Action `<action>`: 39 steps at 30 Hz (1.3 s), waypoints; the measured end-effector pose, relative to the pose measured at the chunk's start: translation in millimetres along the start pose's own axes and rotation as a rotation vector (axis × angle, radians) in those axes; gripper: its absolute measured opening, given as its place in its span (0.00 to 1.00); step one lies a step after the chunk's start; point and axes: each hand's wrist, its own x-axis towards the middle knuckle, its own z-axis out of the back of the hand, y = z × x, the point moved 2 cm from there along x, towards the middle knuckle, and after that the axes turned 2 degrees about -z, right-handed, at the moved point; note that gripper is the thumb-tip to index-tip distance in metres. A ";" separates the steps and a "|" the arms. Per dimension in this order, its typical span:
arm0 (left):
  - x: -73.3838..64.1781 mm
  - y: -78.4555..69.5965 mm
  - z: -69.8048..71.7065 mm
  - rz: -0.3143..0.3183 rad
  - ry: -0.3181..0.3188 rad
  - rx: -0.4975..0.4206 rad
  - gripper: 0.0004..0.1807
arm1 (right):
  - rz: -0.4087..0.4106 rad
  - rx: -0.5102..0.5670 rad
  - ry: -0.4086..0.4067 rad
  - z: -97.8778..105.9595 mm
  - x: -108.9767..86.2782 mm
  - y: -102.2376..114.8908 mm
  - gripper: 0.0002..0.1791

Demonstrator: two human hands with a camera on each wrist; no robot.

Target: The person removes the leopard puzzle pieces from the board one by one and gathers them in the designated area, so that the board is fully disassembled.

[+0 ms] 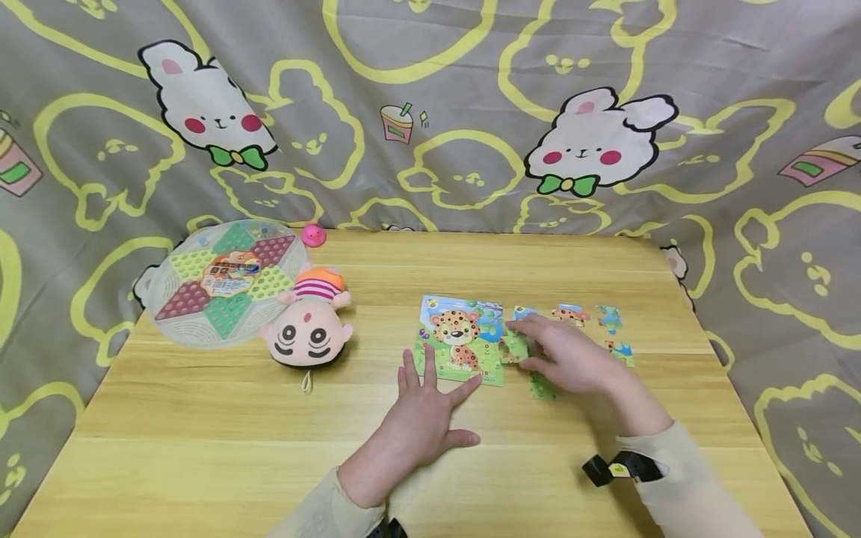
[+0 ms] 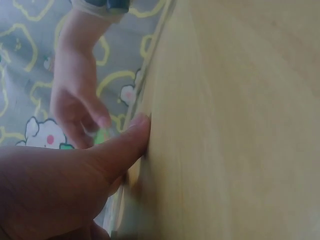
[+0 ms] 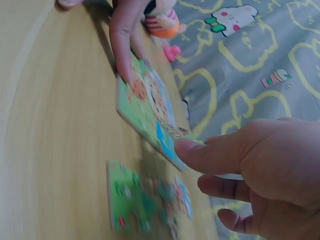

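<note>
A square leopard picture puzzle board (image 1: 460, 336) lies flat on the table. My left hand (image 1: 420, 418) has its fingers spread, the fingertips touching the board's lower left part and bottom edge. My right hand (image 1: 568, 355) pinches a green spotted puzzle piece (image 1: 513, 348) between thumb and fingers, right at the board's right edge. Below that hand lies a green puzzle piece (image 1: 542, 386), seen also in the right wrist view as a green piece (image 3: 125, 195). In the left wrist view, the right hand (image 2: 75, 107) appears beyond the left thumb (image 2: 125, 142).
Several loose pieces lie right of the board, among them a leopard piece (image 1: 570, 314), a blue-green piece (image 1: 608, 319) and another piece (image 1: 620, 351). Leftward are a plush doll (image 1: 309, 329), a round checkers board (image 1: 202, 299) and a pink toy (image 1: 313, 235). A patterned curtain (image 1: 464, 97) hangs behind.
</note>
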 end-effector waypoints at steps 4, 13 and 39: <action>0.6 -1.1 0.1 0.007 0.003 0.000 0.48 | -0.036 -0.022 -0.046 10.7 -19.9 -10.7 0.35; 0.2 -1.6 1.1 0.021 -0.006 -0.021 0.49 | -0.039 0.057 -0.150 33.2 -71.8 -37.4 0.38; 1.2 -2.6 0.4 0.013 -0.001 -0.010 0.49 | -0.115 -0.015 -0.187 9.9 -147.5 -103.2 0.35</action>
